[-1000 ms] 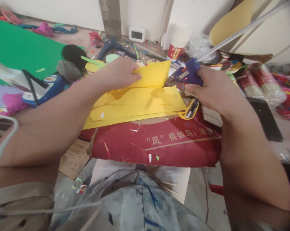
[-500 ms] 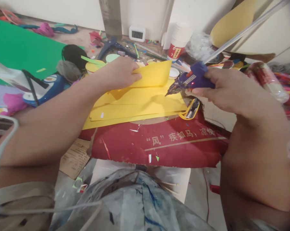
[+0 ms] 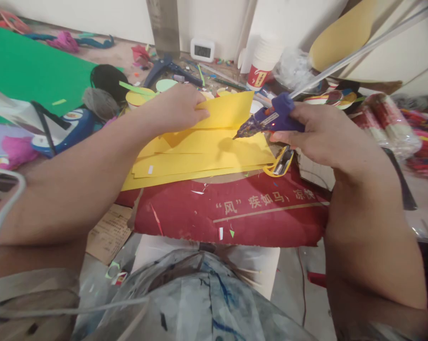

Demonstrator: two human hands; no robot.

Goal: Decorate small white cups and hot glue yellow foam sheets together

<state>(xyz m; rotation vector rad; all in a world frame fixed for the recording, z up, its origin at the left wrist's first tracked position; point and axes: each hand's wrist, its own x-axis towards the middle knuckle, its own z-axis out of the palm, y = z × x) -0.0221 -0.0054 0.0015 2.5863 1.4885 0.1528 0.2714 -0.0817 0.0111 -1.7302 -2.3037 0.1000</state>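
Observation:
Between its fingers and thumb, my left hand (image 3: 183,108) grips a strip of yellow paper (image 3: 231,110), its right end raised above more yellow sheets (image 3: 188,163). My right hand (image 3: 322,130) is wrapped round a blue hot glue gun (image 3: 283,116). A small red light glows on the gun's side, and a long clear glue stick (image 3: 345,57) runs out of its back. The nozzle points down and left, over the yellow sheets and close to the raised strip. Just under the gun lies a yellow utility knife (image 3: 284,162).
Red cardboard (image 3: 231,222) lies under the sheets at the near edge. Behind stand stacked paper cups (image 3: 261,68) and a small white digital clock (image 3: 202,50). Green paper (image 3: 32,71) and a blue-and-white device (image 3: 62,130) are at left, wrapped red-and-white bundles (image 3: 391,118) at right.
My right hand has moved the glue gun a little to the left, so its nozzle is further in over the yellow sheets. The left hand has stayed almost still with the strip.

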